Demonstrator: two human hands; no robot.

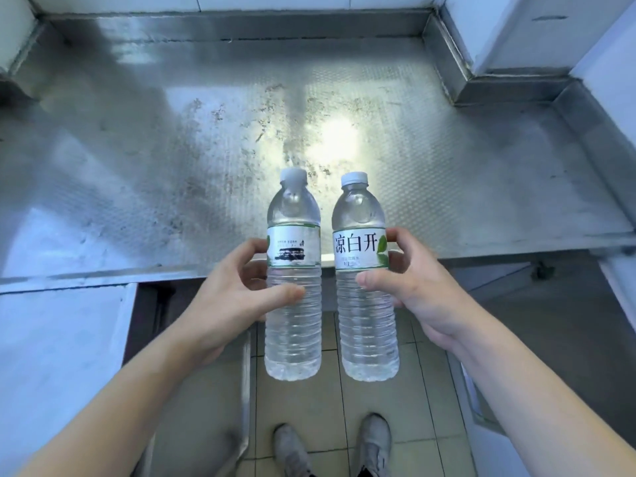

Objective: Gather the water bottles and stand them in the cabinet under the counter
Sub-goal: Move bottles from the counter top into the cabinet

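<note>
Hands come first here: each holds one bottle, upright and clear of any surface, out in front of the person at the counter's front edge. Below and behind them spreads the counter (206, 139), a wide stainless sheet, stained and glaring near the middle, with nothing standing on the part in view. Under its lip the cabinet (537, 304) appears to be open, a pale door (58, 356) swung out on the left and a shadowed cavity to the right, though its floor and depth cannot be made out. Grey shoes (292, 449) stand on the tiled floor directly beneath. The left hand (227, 304) wraps the left bottle (293, 280) at and just under its label, thumb across the ribbed front; the right hand (423, 294) grips the right bottle (364, 280) the same way, thumb on the lower edge of the label. Both bottles look full and both white caps are on, the two bodies just beside each other without touching. To do the step well, the person would likely crouch rather than bend, keep the bottles vertical, and take them under the lip one at a time so neither cap strikes the edge. Ribbed walls flex when squeezed, so a firm mid-body grip should serve, with each base set flat before the fingers let go.
</note>
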